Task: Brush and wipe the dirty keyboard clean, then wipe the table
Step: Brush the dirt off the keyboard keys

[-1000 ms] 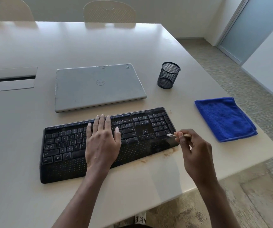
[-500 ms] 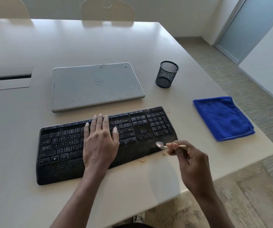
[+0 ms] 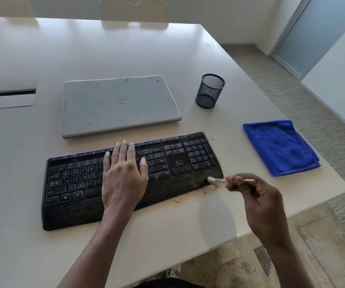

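Note:
A black keyboard [image 3: 78, 183] lies slanted on the white table [image 3: 188, 229] near the front edge. My left hand [image 3: 123, 173] rests flat on its middle keys with straight fingers. My right hand [image 3: 252, 196] pinches a small brush [image 3: 214, 180] by its thin wooden handle. The pale bristles touch the dusty front right corner of the keyboard's palm rest. Brown dirt [image 3: 207, 191] lies on the table along the keyboard's front edge. A folded blue cloth [image 3: 279, 146] lies to the right of the keyboard.
A shut grey laptop [image 3: 117, 104] lies behind the keyboard. A black mesh cup [image 3: 210, 91] stands to its right. The table's right edge runs just past the cloth. A cable hatch [image 3: 7, 94] sits at the left, and chairs [image 3: 134, 7] stand at the far side.
My right hand swept the brush from the number-pad corner leftward along the palm rest, then back right to the front right corner. My left hand stayed flat on the keys.

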`<state>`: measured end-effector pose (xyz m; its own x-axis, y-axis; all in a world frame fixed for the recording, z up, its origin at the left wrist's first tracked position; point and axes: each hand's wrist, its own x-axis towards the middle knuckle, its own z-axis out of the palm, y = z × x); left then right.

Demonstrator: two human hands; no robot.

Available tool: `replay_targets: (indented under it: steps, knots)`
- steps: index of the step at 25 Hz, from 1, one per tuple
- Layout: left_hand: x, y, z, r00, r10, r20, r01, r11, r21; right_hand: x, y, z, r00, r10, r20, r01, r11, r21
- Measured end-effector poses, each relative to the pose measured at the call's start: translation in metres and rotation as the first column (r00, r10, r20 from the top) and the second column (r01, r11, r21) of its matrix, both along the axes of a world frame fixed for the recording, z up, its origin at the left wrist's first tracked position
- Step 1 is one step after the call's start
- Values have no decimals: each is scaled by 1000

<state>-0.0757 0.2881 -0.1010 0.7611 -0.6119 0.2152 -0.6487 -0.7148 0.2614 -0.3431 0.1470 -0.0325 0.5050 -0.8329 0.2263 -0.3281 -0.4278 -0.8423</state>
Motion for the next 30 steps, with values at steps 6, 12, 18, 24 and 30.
replay_targets:
  steps: [6, 12, 18, 24, 30]
  knots:
    - [-1, 0, 1, 1000, 1, 5, -1, 1000, -1, -4, 2, -8, 997, -19, -72, 14, 998, -66]
    - [-1, 0, 1, 1000, 0, 7, 0, 1000, 8, -5, -2, -4, 993, -114, -12, 112, 989, -101]
    - [-1, -1, 2, 1000, 3, 15, -3, 1000, -4, 9, 13, 1, 999, 50, 15, -50, 998, 30]
    - [-2, 1, 2, 1000, 5, 8, -4, 1000, -8, 27, 44, -9, 996, 44, -81, -53, 992, -114]
    - [-1, 0, 1, 1000, 1, 9, -1, 1000, -19, 24, 35, 0, 999, -34, 29, 34, 999, -26]
